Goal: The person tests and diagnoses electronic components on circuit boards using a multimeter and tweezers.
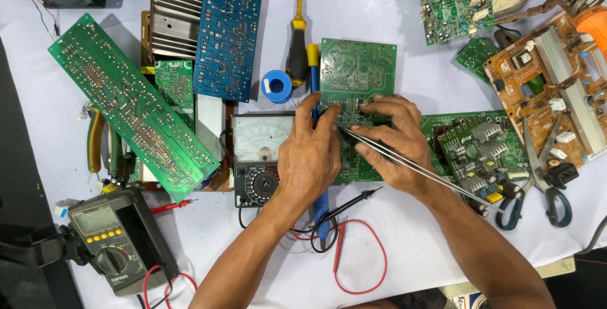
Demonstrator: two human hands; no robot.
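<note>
Two hands at work on a green circuit board (358, 69)

The left hand (308, 157) grips a blue-handled soldering iron (314, 72) at the board's left edge; the right hand (395, 138) pinches metal tweezers (417, 167), tips on the board. An analog meter (258, 151) lies left of the board, scissors (537, 176) well right of it, on the white bench (417, 246).

A white-covered workbench (411, 246) sits crowded with electronics. A long green circuit board (129, 103) lies slanted at the left beside a blue circuit board (227, 31) and a finned heat sink (174, 9). A needle-dial meter (259, 157) rests near the middle, with a dark digital meter (117, 239) at the lower left. A blue solder spool (276, 86) and a yellow-handled screwdriver (297, 31) lie above; scissors (537, 179) and an orange circuit board (556, 94) lie at the right. Red and black test leads (354, 246) curl along the front.
</note>
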